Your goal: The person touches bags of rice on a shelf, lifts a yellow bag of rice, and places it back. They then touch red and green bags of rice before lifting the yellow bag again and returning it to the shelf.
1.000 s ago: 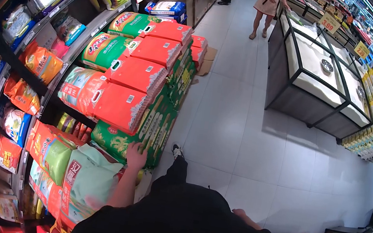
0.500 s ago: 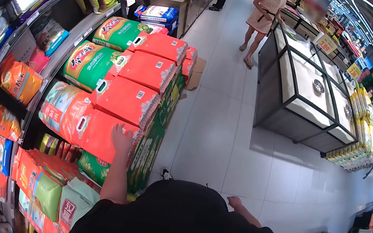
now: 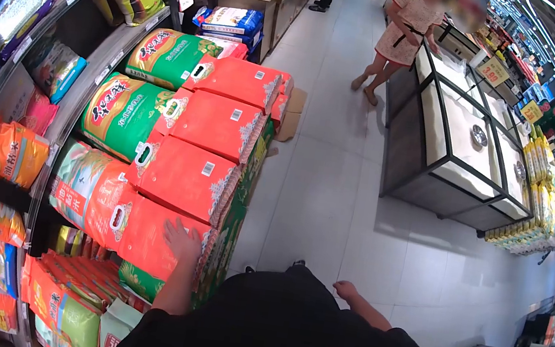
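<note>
Head view looks down a shop aisle. The left hand [image 3: 181, 240] lies flat, fingers spread, on the nearest red sack [image 3: 153, 237], the lowest of a stepped stack of red sacks [image 3: 216, 125] that rests on green sacks [image 3: 231, 217] on the floor. It presses on the sack's top face and grips nothing. The right hand [image 3: 346, 290] hangs beside the person's dark clothing, over the pale floor tiles [image 3: 333, 182], touching nothing; its fingers look loosely curled. Left of the stack, shelves [image 3: 81, 97] carry green and orange bags. Farther down the aisle another person [image 3: 404, 34] stands beside a dark-framed display bin [image 3: 456, 128].
</note>
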A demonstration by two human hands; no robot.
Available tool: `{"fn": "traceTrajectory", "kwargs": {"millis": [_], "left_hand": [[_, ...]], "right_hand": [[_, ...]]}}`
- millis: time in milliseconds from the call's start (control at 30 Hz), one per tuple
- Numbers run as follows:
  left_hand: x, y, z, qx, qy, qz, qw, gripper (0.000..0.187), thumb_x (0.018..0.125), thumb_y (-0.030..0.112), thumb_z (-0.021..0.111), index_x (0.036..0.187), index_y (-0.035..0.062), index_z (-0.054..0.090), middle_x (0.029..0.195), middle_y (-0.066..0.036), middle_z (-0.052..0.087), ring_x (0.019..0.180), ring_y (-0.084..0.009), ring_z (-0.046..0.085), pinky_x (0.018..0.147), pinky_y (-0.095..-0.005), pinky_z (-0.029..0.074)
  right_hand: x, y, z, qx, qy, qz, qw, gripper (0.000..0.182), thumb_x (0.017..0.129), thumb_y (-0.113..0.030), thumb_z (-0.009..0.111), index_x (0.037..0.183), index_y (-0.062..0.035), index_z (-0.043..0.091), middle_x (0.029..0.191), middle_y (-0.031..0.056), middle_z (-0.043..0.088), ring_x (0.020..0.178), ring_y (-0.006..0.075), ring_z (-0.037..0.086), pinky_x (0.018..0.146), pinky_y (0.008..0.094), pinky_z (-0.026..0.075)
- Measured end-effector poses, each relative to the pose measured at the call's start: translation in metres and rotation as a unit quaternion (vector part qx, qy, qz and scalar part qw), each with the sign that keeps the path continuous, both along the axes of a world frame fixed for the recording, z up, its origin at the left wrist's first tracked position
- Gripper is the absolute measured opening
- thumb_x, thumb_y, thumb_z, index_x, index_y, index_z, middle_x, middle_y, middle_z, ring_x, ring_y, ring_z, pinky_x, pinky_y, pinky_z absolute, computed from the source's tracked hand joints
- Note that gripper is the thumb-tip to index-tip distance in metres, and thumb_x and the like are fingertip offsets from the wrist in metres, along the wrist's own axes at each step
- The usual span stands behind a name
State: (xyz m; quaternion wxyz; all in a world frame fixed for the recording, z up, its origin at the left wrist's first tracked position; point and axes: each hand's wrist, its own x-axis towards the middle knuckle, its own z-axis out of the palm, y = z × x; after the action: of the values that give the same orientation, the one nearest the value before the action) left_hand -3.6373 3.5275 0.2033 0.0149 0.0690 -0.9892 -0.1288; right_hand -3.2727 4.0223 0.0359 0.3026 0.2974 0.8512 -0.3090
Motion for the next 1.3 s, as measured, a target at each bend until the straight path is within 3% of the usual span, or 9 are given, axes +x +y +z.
{"fn": "traceTrajectory", "kwargs": {"millis": [33,200,400,500,600,700,833,1133,1300], "left_hand": [[-0.001,0.001,-0.001,-0.003,0.001,-0.001,1.000,0.067,0.092,0.036,0.054,0.148,0.0024,0.036,0.157,-0.026,0.024,0.149,-0.0384,0.017,0.120,-0.0548,0.012],[-0.005,0.004,-0.002,-0.011,0.005,0.003,1.000,0.068,0.091,0.036,0.056,0.147,0.0033,0.037,0.157,-0.026,0.025,0.149,-0.0378,0.017,0.121,-0.0535,0.012],[-0.018,0.010,-0.018,0.012,0.052,0.062,0.997,0.062,0.091,0.037,0.056,0.142,0.0030,0.045,0.150,-0.026,0.035,0.139,-0.0430,0.031,0.114,-0.0548,0.025],[-0.043,0.041,-0.010,0.023,0.056,0.195,0.979,0.059,0.092,0.038,0.055,0.138,0.0023,0.048,0.148,-0.027,0.037,0.135,-0.0440,0.035,0.109,-0.0580,0.029],[-0.083,0.068,-0.023,0.037,0.050,0.344,0.937,0.062,0.093,0.041,0.053,0.142,0.0039,0.044,0.150,-0.026,0.036,0.139,-0.0430,0.031,0.112,-0.0593,0.026],[-0.105,0.094,-0.038,-0.101,0.005,0.416,0.904,0.068,0.094,0.045,0.050,0.148,0.0066,0.036,0.152,-0.026,0.033,0.144,-0.0407,0.026,0.114,-0.0599,0.021],[-0.109,0.103,-0.032,-0.089,-0.017,0.422,0.902,0.072,0.094,0.048,0.048,0.152,0.0083,0.029,0.153,-0.026,0.030,0.148,-0.0382,0.020,0.117,-0.0588,0.016],[-0.113,0.105,-0.006,-0.046,-0.013,0.417,0.908,0.070,0.094,0.040,0.053,0.150,0.0049,0.031,0.154,-0.028,0.025,0.148,-0.0399,0.017,0.119,-0.0578,0.013],[-0.115,0.104,0.006,-0.033,-0.017,0.414,0.909,0.072,0.093,0.040,0.052,0.151,0.0043,0.029,0.155,-0.029,0.024,0.149,-0.0400,0.013,0.120,-0.0568,0.010]], "right_hand": [[0.019,0.020,-0.051,0.022,-0.023,0.091,0.995,0.045,0.092,-0.037,0.058,0.118,-0.0024,0.068,0.112,0.0196,0.070,0.109,0.0336,0.065,0.095,0.0415,0.049],[0.019,0.048,-0.061,-0.013,-0.191,-0.006,0.981,0.053,0.092,-0.046,0.052,0.114,-0.0013,0.070,0.122,0.0225,0.066,0.118,0.0388,0.059,0.102,0.0437,0.046],[-0.093,0.108,-0.069,0.029,-0.121,0.228,0.966,0.044,0.093,-0.034,0.053,0.128,-0.0101,0.065,0.124,0.0186,0.065,0.118,0.0364,0.060,0.101,0.0444,0.047],[-0.176,0.149,-0.087,0.012,-0.064,0.204,0.977,0.044,0.091,-0.036,0.054,0.122,-0.0078,0.068,0.121,0.0197,0.066,0.117,0.0371,0.061,0.101,0.0447,0.047],[-0.269,0.176,-0.026,0.000,-0.004,0.085,0.996,0.044,0.088,-0.039,0.058,0.108,-0.0023,0.072,0.115,0.0228,0.068,0.110,0.0384,0.063,0.097,0.0451,0.048],[-0.338,0.210,-0.010,-0.026,0.033,0.014,0.999,0.045,0.087,-0.039,0.060,0.109,-0.0023,0.072,0.113,0.0221,0.069,0.108,0.0374,0.064,0.095,0.0440,0.049],[-0.386,0.235,0.008,0.001,0.044,0.013,0.999,0.044,0.086,-0.037,0.060,0.109,-0.0020,0.072,0.110,0.0216,0.070,0.107,0.0366,0.065,0.096,0.0421,0.050],[-0.410,0.233,-0.027,0.009,-0.108,0.146,0.983,0.046,0.085,-0.044,0.061,0.103,-0.0029,0.074,0.107,0.0217,0.071,0.106,0.0350,0.066,0.095,0.0413,0.050],[-0.472,0.228,-0.041,0.019,-0.035,0.396,0.918,0.045,0.087,-0.042,0.060,0.105,-0.0035,0.073,0.113,0.0206,0.069,0.110,0.0348,0.064,0.095,0.0440,0.049]]}}
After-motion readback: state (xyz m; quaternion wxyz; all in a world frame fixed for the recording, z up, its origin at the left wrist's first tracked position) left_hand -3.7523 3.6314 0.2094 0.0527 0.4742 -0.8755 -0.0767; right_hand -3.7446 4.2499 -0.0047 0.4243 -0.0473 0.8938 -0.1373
